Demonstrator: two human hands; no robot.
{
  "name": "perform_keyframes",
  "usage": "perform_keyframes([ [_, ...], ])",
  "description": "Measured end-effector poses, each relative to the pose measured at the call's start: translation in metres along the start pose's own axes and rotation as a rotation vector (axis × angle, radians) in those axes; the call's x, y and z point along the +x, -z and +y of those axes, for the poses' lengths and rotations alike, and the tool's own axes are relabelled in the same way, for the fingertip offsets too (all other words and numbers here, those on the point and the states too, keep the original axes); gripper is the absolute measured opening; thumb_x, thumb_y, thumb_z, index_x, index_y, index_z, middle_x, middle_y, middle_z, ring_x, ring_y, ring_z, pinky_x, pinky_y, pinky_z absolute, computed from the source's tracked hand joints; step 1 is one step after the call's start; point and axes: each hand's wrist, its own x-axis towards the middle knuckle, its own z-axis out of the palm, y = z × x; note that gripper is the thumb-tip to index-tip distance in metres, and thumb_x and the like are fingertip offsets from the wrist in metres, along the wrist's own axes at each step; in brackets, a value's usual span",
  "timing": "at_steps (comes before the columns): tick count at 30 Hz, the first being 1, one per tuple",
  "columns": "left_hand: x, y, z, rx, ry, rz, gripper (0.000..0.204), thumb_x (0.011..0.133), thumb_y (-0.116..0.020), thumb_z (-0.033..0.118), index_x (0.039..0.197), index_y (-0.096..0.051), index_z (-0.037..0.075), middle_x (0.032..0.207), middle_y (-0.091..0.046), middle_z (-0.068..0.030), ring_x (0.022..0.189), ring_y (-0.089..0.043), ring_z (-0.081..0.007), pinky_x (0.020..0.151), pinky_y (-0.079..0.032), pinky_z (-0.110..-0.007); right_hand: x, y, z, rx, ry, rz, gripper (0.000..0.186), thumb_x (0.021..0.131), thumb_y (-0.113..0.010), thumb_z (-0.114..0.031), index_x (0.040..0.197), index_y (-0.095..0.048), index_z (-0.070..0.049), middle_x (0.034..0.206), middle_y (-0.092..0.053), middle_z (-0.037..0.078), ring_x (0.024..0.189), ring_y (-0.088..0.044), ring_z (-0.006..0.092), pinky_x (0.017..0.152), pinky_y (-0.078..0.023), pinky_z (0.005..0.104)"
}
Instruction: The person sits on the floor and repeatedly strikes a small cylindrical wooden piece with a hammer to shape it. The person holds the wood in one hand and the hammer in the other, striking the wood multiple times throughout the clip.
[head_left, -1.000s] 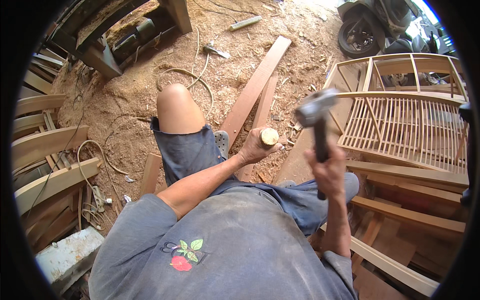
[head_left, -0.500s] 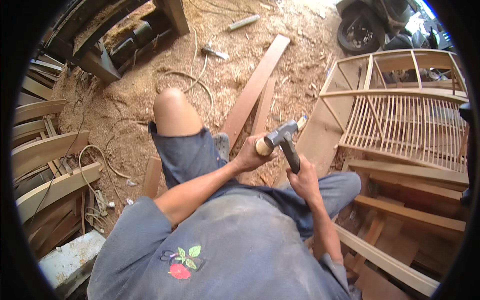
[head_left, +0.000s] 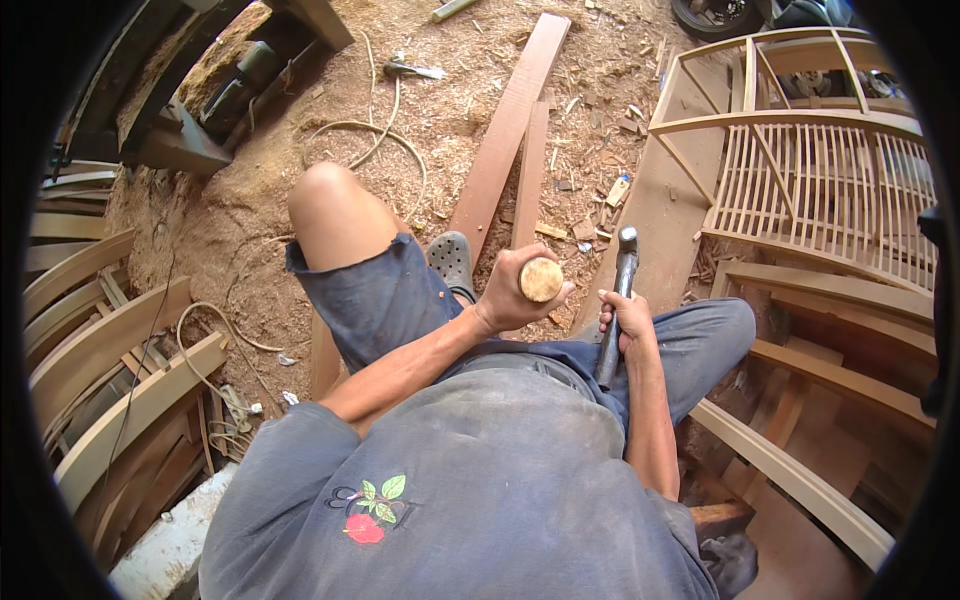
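My left hand (head_left: 503,300) is wrapped round an upright wooden handle, whose pale round butt end (head_left: 541,280) faces up at me. The rest of that tool is hidden beneath the fist, so its kind does not show. To the right of it, my right hand (head_left: 630,316) grips a hammer (head_left: 624,268) around its dark shaft, near my left-behind thigh on the right. The hammer's metal head is at the far end, apart from the wooden butt.
Two reddish planks (head_left: 512,130) lie on the shavings ahead. A slatted wooden frame (head_left: 800,180) and a wide board (head_left: 665,190) stand at right. Curved wooden pieces (head_left: 140,340) are stacked at left, near a coiled cord (head_left: 410,150) and a dark machine (head_left: 230,90).
The hammer head has come off the wooden butt and swung away to the right. My left hand keeps its grip. The whole view has tilted downward.
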Motion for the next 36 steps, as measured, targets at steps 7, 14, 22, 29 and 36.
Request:
perform_keyframes([
  [7, 0.085, 0.035, 0.082, -0.293, -0.114, 0.246, 0.029, 0.079, -0.086, 0.012, 0.098, -0.068, -0.001, 0.081, -0.072, -0.0073, 0.069, -0.071, -0.0130, 0.060, -0.058, -0.027, 0.004, 0.004, -0.004, 0.144, 0.028, 0.013, 0.020, 0.093, -0.072, -0.007, 0.092, -0.052, -0.008, 0.067, -0.055, 0.000, 0.049, -0.054, 0.0109, 0.042, -0.048, 0.0309],
  [14, 0.079, 0.023, -0.007, -0.075, 0.086, 0.246, 0.016, 0.086, -0.082, 0.009, 0.082, -0.069, 0.002, 0.068, -0.068, -0.0015, 0.062, -0.067, -0.0081, 0.056, -0.054, -0.024, 0.005, 0.000, -0.004, 0.199, -0.028, 0.021, 0.020, 0.093, -0.071, -0.005, 0.093, -0.051, -0.008, 0.069, -0.055, 0.002, 0.049, -0.054, 0.0112, 0.042, -0.047, 0.0307],
  [22, 0.067, 0.018, -0.045, -0.052, 0.069, 0.301, 0.013, 0.086, -0.082, 0.008, 0.083, -0.070, 0.002, 0.070, -0.069, -0.0016, 0.063, -0.068, -0.0089, 0.058, -0.056, -0.025, 0.006, -0.001, -0.004, 0.211, -0.032, 0.012, 0.020, 0.093, -0.071, -0.005, 0.093, -0.051, -0.007, 0.069, -0.055, 0.001, 0.049, -0.055, 0.0115, 0.041, -0.047, 0.0313],
  [29, 0.062, 0.014, -0.036, 0.007, 0.133, 0.222, 0.021, 0.081, -0.083, 0.011, 0.086, -0.066, 0.001, 0.077, -0.069, -0.0042, 0.070, -0.067, -0.0114, 0.062, -0.055, -0.029, 0.001, -0.004, -0.005, 0.156, 0.039, 0.040, 0.019, 0.092, -0.072, -0.006, 0.094, -0.053, -0.007, 0.067, -0.056, 0.002, 0.048, -0.055, 0.0115, 0.041, -0.047, 0.0312],
  [36, 0.065, -0.013, -0.045, 0.001, 0.137, 0.191, 0.024, 0.080, -0.082, 0.013, 0.094, -0.068, 0.000, 0.085, -0.072, -0.0063, 0.078, -0.070, -0.0136, 0.072, -0.058, -0.030, -0.088, -0.037, -0.111, -0.156, 0.668, -0.070, 0.018, 0.095, -0.076, -0.011, 0.095, -0.059, -0.005, 0.065, -0.058, 0.000, 0.049, -0.055, 0.0080, 0.043, -0.046, 0.0257],
])
